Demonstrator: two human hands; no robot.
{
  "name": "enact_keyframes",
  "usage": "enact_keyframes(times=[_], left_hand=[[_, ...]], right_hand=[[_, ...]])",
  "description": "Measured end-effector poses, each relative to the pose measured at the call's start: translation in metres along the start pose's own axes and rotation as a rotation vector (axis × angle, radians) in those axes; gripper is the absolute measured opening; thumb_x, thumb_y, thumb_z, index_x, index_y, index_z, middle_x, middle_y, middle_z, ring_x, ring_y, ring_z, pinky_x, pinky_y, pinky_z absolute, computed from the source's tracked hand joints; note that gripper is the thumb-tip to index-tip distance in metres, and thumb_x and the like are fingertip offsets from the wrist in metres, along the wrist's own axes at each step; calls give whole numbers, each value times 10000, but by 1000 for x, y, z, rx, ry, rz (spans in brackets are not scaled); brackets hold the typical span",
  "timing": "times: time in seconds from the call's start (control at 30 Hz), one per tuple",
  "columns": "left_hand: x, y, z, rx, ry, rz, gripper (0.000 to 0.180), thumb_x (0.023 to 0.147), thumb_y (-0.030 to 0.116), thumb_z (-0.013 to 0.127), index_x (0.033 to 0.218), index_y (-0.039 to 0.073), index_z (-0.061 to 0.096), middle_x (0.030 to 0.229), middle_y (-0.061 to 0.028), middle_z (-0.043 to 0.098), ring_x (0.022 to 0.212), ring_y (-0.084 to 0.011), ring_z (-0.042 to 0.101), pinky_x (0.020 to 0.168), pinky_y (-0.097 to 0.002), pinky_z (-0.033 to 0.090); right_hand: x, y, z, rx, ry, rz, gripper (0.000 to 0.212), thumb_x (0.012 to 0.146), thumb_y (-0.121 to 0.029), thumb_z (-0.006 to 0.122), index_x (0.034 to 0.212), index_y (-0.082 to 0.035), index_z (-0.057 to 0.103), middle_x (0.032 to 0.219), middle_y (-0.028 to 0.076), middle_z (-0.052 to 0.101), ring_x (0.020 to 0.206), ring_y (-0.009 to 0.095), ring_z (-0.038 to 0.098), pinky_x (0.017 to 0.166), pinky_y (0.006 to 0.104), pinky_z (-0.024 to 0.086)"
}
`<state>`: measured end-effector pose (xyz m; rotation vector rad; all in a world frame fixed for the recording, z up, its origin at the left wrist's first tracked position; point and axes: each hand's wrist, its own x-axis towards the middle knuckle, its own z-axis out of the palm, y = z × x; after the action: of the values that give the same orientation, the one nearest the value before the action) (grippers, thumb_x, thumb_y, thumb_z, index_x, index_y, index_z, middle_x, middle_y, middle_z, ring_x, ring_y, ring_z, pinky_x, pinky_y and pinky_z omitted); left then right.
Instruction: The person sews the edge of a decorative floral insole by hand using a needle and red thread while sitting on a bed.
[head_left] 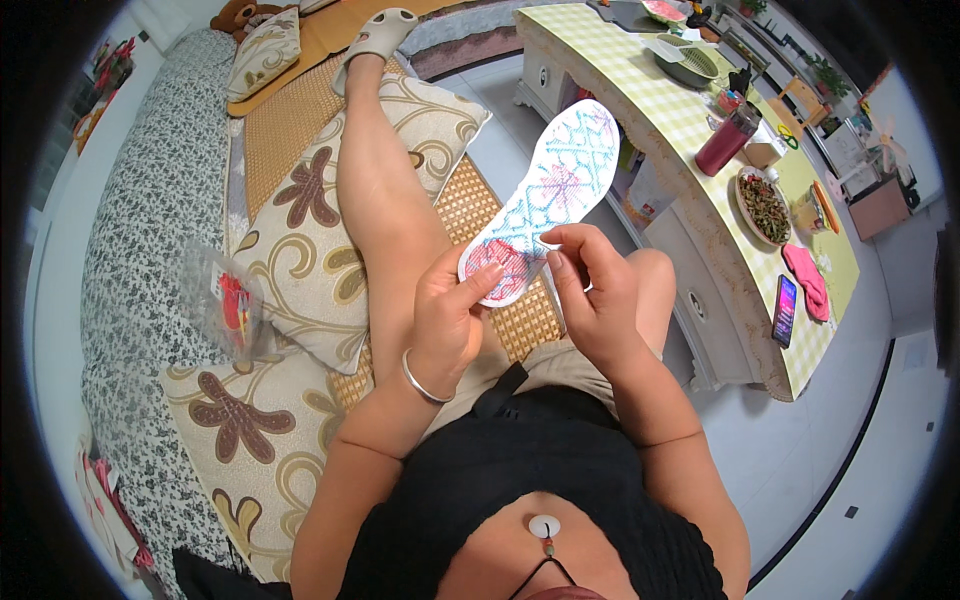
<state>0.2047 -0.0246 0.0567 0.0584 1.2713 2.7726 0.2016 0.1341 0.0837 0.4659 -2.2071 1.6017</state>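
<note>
A white shoe insole (545,205), stitched with a blue lattice and red and purple flower shapes, is held up over my lap, its wider end pointing away to the upper right. My left hand (450,305) grips its heel end, thumb on top across the red stitching, the other fingers hidden underneath. Beside the insole's right edge, my right hand (598,295) has thumb and forefinger pinched together. Whatever lies between those fingertips is too small to make out; a needle or thread cannot be told.
Patterned cushions (285,270) lie on the woven mat left of my stretched leg. A clear plastic bag (225,300) with red contents rests there. On the right, a checkered-cloth table (640,95) bears a red flask (728,140), a food bowl (762,207), a pink cloth (806,282) and a phone (785,311).
</note>
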Motion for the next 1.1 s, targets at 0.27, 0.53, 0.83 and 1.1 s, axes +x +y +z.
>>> enact_keyframes(times=[0.27,0.53,0.83,1.1], left_hand=[[-19,0,6,-40,39,87,246,900,75,558,1085,-86,576,989,-125,651,876,-143,621,794,-270,499],[-29,3,10,-1,51,104,228,908,70,550,1061,-95,590,971,-131,656,844,-154,632,782,-278,510],[-33,1,10,-7,54,106,231,901,87,568,1046,-91,596,967,-134,660,846,-158,636,790,-280,509],[-36,3,3,-8,22,81,204,895,57,551,1053,-70,578,992,-154,649,881,-190,629,837,-319,498]], right_hand=[[-4,-5,8,-269,117,-387,201,659,41,681,836,-39,630,785,79,554,718,252,517,620,334,423],[-7,-3,3,-292,52,-400,225,634,66,664,832,-40,650,746,70,547,672,241,516,575,324,416],[-12,-5,2,-271,52,-383,239,622,68,659,832,-45,647,749,85,546,674,253,530,572,333,427],[-15,-5,3,-223,19,-346,230,633,68,663,835,-39,644,768,93,557,694,259,550,587,336,444]])
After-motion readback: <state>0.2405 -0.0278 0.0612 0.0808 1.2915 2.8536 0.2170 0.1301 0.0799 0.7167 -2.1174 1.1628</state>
